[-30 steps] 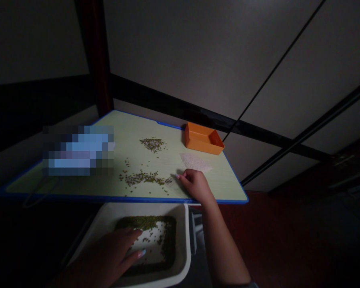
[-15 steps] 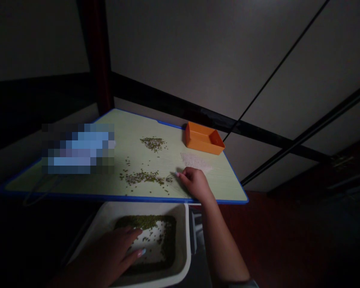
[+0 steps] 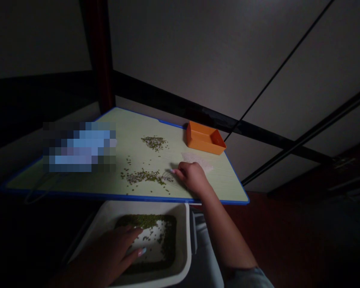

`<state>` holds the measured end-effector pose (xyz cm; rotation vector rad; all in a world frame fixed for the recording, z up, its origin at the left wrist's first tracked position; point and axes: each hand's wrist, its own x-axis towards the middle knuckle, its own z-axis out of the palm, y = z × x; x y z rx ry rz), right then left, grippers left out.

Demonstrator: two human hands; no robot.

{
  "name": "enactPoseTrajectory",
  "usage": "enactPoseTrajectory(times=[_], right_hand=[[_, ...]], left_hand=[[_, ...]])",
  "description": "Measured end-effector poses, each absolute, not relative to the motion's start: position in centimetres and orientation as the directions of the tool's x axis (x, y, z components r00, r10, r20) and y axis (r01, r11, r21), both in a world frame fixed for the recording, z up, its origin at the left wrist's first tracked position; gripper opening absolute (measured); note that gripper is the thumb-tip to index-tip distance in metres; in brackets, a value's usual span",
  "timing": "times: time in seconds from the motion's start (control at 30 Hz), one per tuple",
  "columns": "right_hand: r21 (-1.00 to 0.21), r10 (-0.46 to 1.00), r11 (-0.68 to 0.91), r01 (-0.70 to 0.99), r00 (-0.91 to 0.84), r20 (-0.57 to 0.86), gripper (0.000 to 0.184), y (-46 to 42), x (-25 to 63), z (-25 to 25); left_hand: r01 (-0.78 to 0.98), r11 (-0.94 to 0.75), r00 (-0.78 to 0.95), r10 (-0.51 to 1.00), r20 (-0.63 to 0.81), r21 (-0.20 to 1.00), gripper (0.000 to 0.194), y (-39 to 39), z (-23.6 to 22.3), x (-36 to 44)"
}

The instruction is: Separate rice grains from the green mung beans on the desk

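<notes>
My right hand (image 3: 192,177) is above the board (image 3: 114,128), its fingers pinched beside the nearer scatter of small green and pale pieces (image 3: 144,176). Thin grey lines run from the fingertips toward these pieces; what the fingers hold is too fine to name. My left hand (image 3: 117,248) reaches into the white basin (image 3: 184,256), thumb and fingers apart, nothing visible between them. Small green grains (image 3: 169,240), perhaps mung beans, lie thick along the basin's sides and thinly over its middle. Another pile of green and pale pieces (image 3: 154,143) lies farther back.
An orange open box (image 3: 205,140) stands at the board's back right corner. A patch of small pale pieces (image 3: 198,160) spreads just in front of it. A blurred-out blue object (image 3: 81,148) is at the left. Walls rise behind the board.
My right hand has shifted slightly left and away from me, its fingertips nearer the closer scatter. My left hand stays in the basin.
</notes>
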<state>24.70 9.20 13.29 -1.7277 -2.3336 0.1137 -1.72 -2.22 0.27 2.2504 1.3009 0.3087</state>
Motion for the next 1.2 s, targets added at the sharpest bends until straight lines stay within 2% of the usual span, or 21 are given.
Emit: enactPoseTrajectory(times=[0.13, 0.23, 0.5, 0.93, 1.2], right_hand=[[-0.116, 0.941, 0.333, 0.936, -0.321, 0.109, 0.026, 9.4, 24.5, 13.7], [-0.095, 0.940, 0.338, 0.936, -0.331, 0.086, 0.028, 9.2, 24.7, 13.7], [-0.126, 0.931, 0.362, 0.924, -0.350, 0.104, 0.030, 8.9, 25.3, 12.9], [-0.164, 0.949, 0.309, 0.937, -0.290, 0.126, 0.026, 7.8, 25.9, 13.0], [-0.149, 0.935, 0.345, 0.927, -0.325, 0.143, 0.031, 8.0, 25.4, 12.9]], left_hand=[[0.753, -0.406, 0.510, 0.858, -0.068, 0.518, 0.044, -2.3, -0.2, -1.8], [0.759, -0.414, 0.513, 0.856, -0.069, 0.503, 0.045, -2.3, -0.6, -1.8], [0.738, -0.435, 0.532, 0.845, -0.049, 0.517, 0.044, -2.2, -0.1, -1.7], [0.742, -0.443, 0.533, 0.845, -0.041, 0.503, 0.045, -2.3, -0.2, -1.7], [0.721, -0.441, 0.534, 0.845, -0.022, 0.535, 0.042, -2.2, -0.7, -1.8]])
